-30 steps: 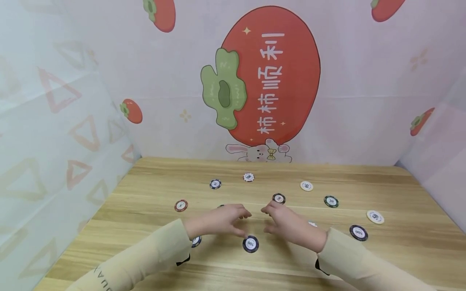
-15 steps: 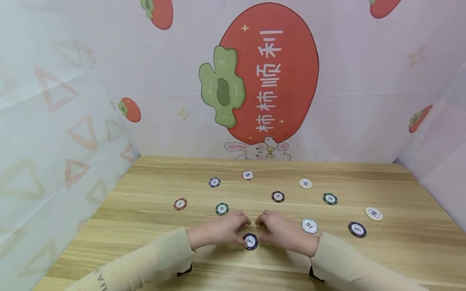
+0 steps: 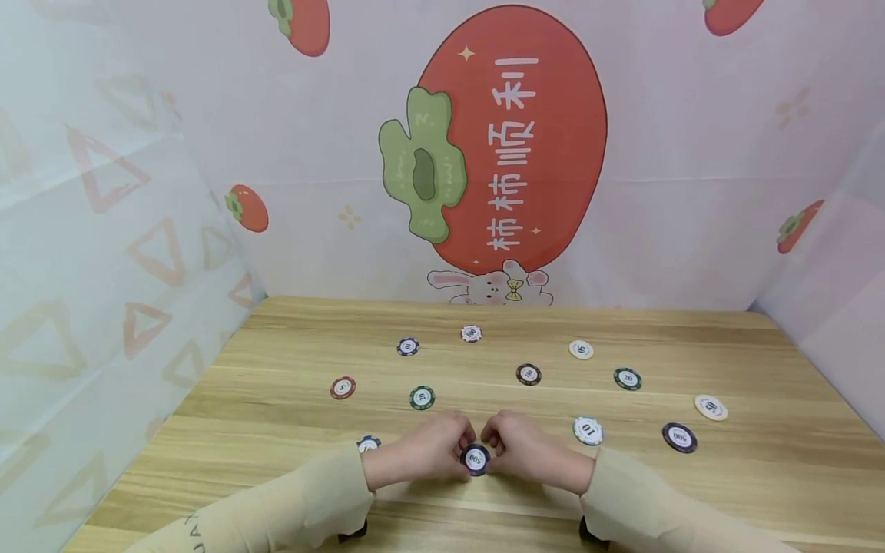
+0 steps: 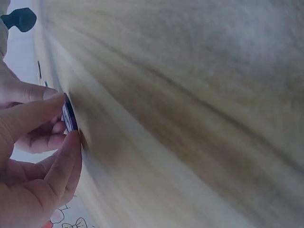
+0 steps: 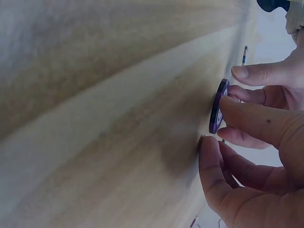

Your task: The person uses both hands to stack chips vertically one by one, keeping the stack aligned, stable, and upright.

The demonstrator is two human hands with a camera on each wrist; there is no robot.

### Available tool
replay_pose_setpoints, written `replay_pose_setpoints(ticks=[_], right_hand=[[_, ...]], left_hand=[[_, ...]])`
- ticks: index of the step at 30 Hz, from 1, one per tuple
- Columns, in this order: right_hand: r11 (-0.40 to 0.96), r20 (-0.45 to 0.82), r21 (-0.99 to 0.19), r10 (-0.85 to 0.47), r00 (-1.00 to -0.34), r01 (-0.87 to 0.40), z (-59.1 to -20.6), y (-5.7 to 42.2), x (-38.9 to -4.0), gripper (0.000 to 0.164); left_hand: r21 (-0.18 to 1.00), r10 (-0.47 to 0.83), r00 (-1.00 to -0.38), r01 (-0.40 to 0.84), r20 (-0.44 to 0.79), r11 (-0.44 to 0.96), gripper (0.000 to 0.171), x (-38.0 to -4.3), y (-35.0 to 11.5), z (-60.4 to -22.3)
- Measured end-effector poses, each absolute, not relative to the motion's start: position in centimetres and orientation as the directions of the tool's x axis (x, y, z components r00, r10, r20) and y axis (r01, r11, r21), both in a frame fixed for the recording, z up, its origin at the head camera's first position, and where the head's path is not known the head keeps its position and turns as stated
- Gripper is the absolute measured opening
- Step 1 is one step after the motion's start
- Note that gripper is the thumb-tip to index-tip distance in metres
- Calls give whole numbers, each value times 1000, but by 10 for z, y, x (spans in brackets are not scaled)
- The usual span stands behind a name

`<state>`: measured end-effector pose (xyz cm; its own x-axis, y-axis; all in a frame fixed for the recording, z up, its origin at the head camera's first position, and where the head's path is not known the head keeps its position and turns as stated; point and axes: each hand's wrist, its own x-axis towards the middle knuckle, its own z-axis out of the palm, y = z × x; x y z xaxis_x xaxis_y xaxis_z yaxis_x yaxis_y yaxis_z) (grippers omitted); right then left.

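Observation:
A dark poker chip marked 500 (image 3: 475,459) is between the two hands near the front of the table. The left hand (image 3: 426,447) pinches its left side, thumb at the near edge and fingertips at the far edge. From the other side, the right hand (image 3: 534,453) has its thumb over the chip's right edge and its curled fingers by the far edge. Seen edge-on in the right wrist view, the chip (image 5: 219,107) is close over the wood. In the left wrist view the fingertips partly cover the chip (image 4: 69,114).
Other poker chips lie flat and scattered: a white 10 chip (image 3: 588,431), a dark chip (image 3: 680,438) to the right, a green chip (image 3: 422,397) and a red chip (image 3: 343,388) to the left. The left sleeve partly covers a blue chip (image 3: 369,443). A printed cloth (image 3: 311,138) hangs behind the table.
Both hands have drawn nearer each other and down around the dark 500 chip, their fingers closing at its edges. The surrounding chips stay where they were.

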<state>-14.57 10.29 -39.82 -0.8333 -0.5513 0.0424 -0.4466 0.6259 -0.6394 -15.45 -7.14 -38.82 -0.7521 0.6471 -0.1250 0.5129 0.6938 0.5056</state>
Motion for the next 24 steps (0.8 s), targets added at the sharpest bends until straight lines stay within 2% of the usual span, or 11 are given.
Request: replay_pose_setpoints(ticks=[8,24], right_hand=[[617,63,-633,-562,-825,-468,-398,103,-138,23],[602,72,-635,-578,-813,-485,-400,117,-124,22]], left_hand=[[499,659,-750,551,-56,669,33,-149,-68,-392],[454,663,-745,567,-73,687,34,-132,-56,-391]])
